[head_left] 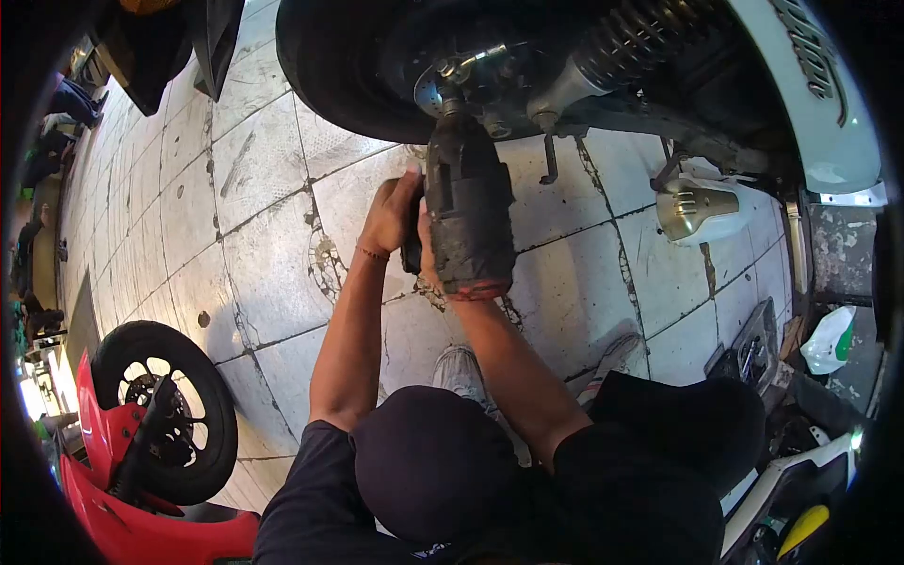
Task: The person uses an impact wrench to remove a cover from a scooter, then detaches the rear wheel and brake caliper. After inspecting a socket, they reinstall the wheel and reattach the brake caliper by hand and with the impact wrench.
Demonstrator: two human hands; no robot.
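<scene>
A black impact wrench (468, 202) with a worn, scuffed body points away from me. Its socket end meets the hub (450, 80) of a scooter's wheel (325, 71). My right hand (429, 252) is closed around the wrench's handle, mostly hidden behind the tool body. On the handle's left side, my left hand (388, 218) presses close against the dark part of the tool, its fingers partly covered. Beside the hub sits a shock absorber (650, 42) with a coil spring. What the socket is seated on is too small to tell.
A red motorcycle (108, 443) with its black front tire stands at the lower left. A silver and white exhaust muffler (702, 209) is at the right, under white bodywork (819, 113). A tray of tools (753, 344) and a white and green bottle (829, 339) lie farther right.
</scene>
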